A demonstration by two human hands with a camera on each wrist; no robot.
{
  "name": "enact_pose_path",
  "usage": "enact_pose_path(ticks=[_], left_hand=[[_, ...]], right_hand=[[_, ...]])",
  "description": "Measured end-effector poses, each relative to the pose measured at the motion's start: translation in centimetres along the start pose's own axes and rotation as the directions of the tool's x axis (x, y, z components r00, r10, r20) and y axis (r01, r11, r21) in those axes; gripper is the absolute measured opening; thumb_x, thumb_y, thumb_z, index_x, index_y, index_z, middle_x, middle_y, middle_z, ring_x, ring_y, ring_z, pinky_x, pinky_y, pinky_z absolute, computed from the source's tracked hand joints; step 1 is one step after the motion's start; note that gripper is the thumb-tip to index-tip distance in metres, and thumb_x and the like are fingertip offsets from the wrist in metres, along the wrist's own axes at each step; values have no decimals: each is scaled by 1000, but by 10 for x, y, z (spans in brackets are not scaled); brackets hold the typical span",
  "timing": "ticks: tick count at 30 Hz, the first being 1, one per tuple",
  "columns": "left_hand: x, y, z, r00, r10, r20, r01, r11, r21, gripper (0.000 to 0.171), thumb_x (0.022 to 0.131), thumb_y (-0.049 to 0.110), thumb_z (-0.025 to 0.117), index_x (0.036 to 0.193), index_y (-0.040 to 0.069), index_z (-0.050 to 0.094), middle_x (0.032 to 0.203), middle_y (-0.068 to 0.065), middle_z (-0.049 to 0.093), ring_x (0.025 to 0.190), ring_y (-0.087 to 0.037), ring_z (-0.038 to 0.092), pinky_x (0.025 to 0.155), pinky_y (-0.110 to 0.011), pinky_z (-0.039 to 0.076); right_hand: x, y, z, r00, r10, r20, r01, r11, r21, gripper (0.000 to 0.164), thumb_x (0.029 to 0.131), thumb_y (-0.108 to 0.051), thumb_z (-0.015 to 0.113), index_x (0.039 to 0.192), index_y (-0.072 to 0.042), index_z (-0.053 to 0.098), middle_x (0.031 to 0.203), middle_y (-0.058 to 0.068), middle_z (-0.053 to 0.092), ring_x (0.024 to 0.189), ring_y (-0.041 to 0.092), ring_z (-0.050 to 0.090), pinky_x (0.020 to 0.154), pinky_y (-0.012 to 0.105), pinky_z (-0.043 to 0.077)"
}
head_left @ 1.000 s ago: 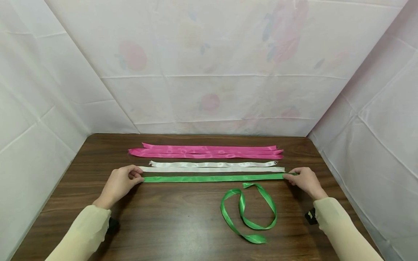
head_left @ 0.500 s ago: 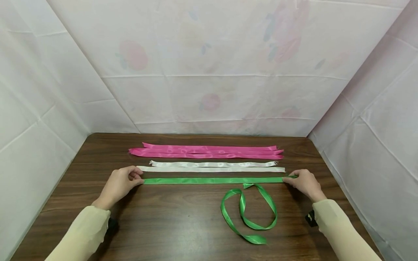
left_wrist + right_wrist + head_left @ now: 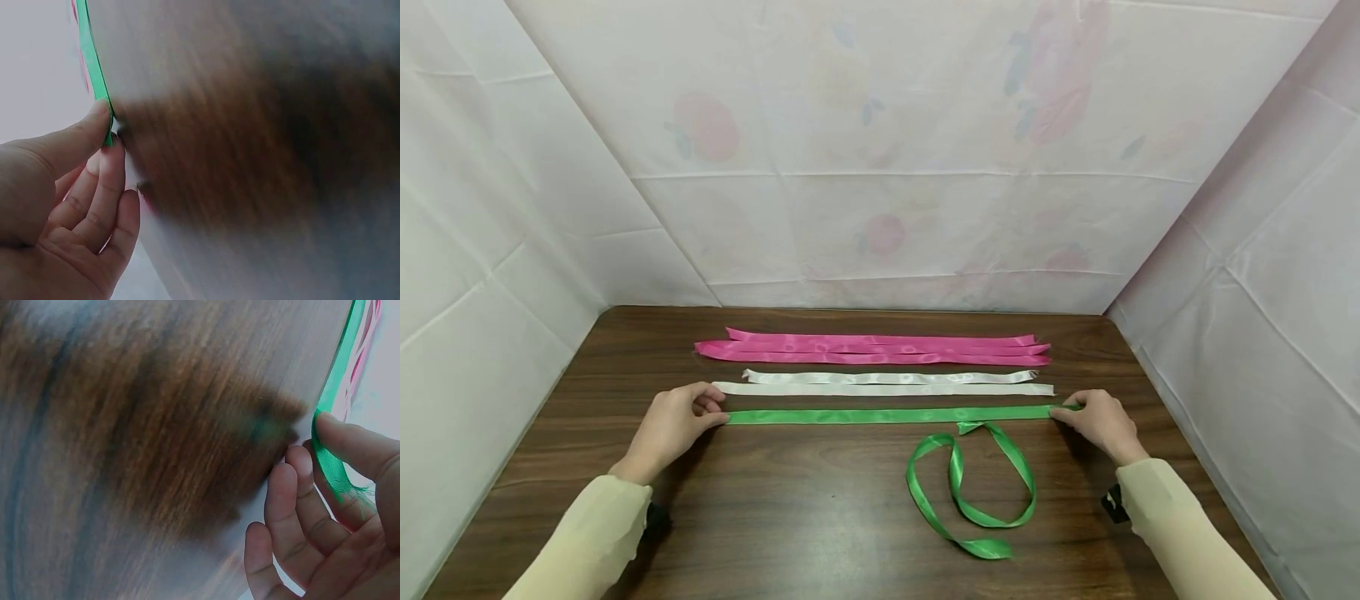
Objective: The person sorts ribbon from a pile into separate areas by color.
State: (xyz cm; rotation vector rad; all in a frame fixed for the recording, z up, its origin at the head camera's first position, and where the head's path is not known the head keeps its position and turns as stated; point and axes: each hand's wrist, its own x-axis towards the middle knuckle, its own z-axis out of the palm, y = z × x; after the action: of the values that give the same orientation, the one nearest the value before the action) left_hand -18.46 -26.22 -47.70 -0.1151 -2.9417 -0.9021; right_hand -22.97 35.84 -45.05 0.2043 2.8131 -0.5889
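Note:
A green satin ribbon (image 3: 887, 415) stretches straight across the table between my two hands. Its left end is pinched by my left hand (image 3: 676, 421), thumb against fingers, as the left wrist view also shows at the ribbon end (image 3: 97, 75). With thumb and forefinger my right hand (image 3: 1101, 421) pinches the other end, and a frayed tip (image 3: 340, 484) sticks out past the thumb in the right wrist view. Just behind the green strip lie two white ribbons (image 3: 887, 389), roughly parallel to it. A second green ribbon (image 3: 925, 500) lies in loose curls in front, toward the right.
Several pink ribbons (image 3: 880, 348) lie side by side near the back of the brown wooden table (image 3: 760, 517). White cloth with faded fruit prints (image 3: 887, 225) hangs behind the table, and more white cloth (image 3: 1285, 333) closes off both sides.
Both hands have brought the held green ribbon slightly toward the front, widening the gap to the white ribbons. The right hand moved a little down. The curled green ribbon stayed put.

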Motion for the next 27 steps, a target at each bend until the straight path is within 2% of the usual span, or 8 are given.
enact_pose_path(ticks=[5,12,17,22,24,27], left_hand=[[-1,-1,0,1000,-1,-11,1,1000,-4,21,86,12,84,101,2,72,86,-5,73,76,-14,66,65,-23,52],[-3,-1,-3,999,6,-50,-6,1000,4,22,85,12,84,101,2,74,85,-6,73,75,-14,64,64,-22,49],[-3,2,-7,994,30,-103,-28,999,20,23,83,12,86,100,2,74,83,-5,71,73,-13,59,62,-21,46],[-2,14,-9,986,85,-146,-81,996,35,22,83,12,86,99,2,75,83,-5,70,73,-13,58,62,-22,46],[-2,21,-8,984,107,-146,-102,994,37,22,83,12,86,99,2,75,83,-5,70,74,-14,59,62,-23,47],[-1,36,-7,982,134,-133,-131,991,31,23,83,12,86,101,2,75,85,-5,70,75,-15,60,64,-25,49]], right_hand=[[0,1,0,1000,-8,1,8,1000,-4,42,96,-42,70,112,-3,74,109,19,73,88,27,61,68,41,47],[1,2,-3,1000,-4,19,4,1000,-6,46,95,-43,70,115,-1,72,115,23,71,95,31,64,71,45,50],[-1,3,-6,1000,6,25,-7,1000,8,49,95,-44,70,118,0,70,99,15,71,88,26,61,70,42,49],[-5,3,-9,1000,-7,5,7,1000,5,50,96,-43,70,120,0,68,84,7,70,80,22,62,67,39,48],[-5,3,-11,1000,-11,-7,11,1000,-8,51,96,-44,70,121,0,68,84,8,71,81,23,63,65,39,48],[-6,1,-14,1000,-4,-25,4,1000,-27,52,96,-46,70,122,-1,67,94,15,74,84,27,64,63,40,47]])
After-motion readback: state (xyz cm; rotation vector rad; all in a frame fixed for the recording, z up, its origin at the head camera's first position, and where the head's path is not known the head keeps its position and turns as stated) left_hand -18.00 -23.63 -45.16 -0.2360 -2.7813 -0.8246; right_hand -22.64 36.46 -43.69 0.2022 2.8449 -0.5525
